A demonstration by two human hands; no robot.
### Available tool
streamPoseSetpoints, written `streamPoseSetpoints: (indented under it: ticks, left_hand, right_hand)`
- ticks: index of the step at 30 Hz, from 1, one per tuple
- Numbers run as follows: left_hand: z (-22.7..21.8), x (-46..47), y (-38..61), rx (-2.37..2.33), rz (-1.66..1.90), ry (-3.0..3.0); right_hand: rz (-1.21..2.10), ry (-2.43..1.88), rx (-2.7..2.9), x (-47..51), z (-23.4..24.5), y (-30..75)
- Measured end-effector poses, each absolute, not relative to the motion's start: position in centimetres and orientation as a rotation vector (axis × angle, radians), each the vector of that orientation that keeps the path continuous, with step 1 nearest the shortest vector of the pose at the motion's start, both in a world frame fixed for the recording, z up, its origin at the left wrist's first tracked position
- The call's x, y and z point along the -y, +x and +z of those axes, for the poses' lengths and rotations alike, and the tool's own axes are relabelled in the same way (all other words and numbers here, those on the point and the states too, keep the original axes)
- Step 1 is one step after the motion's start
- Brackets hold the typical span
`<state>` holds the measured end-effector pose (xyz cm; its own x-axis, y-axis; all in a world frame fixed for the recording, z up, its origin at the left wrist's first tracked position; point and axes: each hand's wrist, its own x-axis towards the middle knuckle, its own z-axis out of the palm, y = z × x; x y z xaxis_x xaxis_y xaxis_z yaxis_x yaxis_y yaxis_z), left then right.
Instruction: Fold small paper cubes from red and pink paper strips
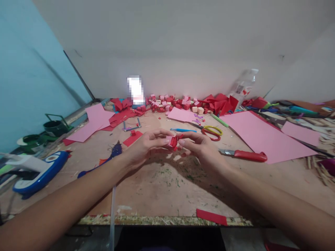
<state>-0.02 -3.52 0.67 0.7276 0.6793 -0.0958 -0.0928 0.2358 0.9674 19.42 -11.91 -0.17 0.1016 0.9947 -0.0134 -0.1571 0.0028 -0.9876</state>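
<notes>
Between my fingertips, above the middle of the table, is a small pink and red foam or paper cube point(171, 142). My left hand point(153, 143) pinches its pink side between thumb and fingers. My right hand point(196, 143) has its thumb and fingers closed at the red side, on a red flap or strip that is hard to make out. Just beyond the hands lie a blue pen-like tool point(183, 130) and scissors point(212, 132) with yellow and red handles. A knife point(250, 155) with a red handle rests right of my right hand.
Several small pink and red cubes point(180, 101) are heaped along the wall. Pink sheets point(261, 134) lie at right and left. A clear bottle point(243, 85) leans at the back right, and a lit phone point(136, 90) stands at the back. A blue power strip point(43, 174) sits at left.
</notes>
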Motion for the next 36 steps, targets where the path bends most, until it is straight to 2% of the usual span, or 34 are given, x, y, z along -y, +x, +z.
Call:
streamPoseSetpoints:
  ticks: [10, 15, 20, 26, 36]
  left_hand:
    - [0.5, 3.9, 0.5, -0.564, 0.615, 1.366]
    - [1.7, 3.2, -0.1, -0.791, 0.811, 1.965]
    - [1.1, 1.7, -0.7, -0.92, 0.725, 2.414]
    - [-0.4, 0.7, -1.0, -0.917, 0.557, 2.521]
    - [0.4, 0.6, -1.1, -0.951, 0.555, 2.529]
  right_hand:
    - [1.044, -1.259, 1.198, 12.0, 0.2, 19.0]
    - [0.958, -1.266, 1.199, 11.4, -0.7, 19.9]
    - [0.905, -1.346, 1.183, 11.1, -0.9, 20.4]
    - [0.904, -1.446, 1.183, 11.3, -0.3, 20.0]
    - [0.884, -1.485, 1.241, 11.5, 0.2, 20.0]
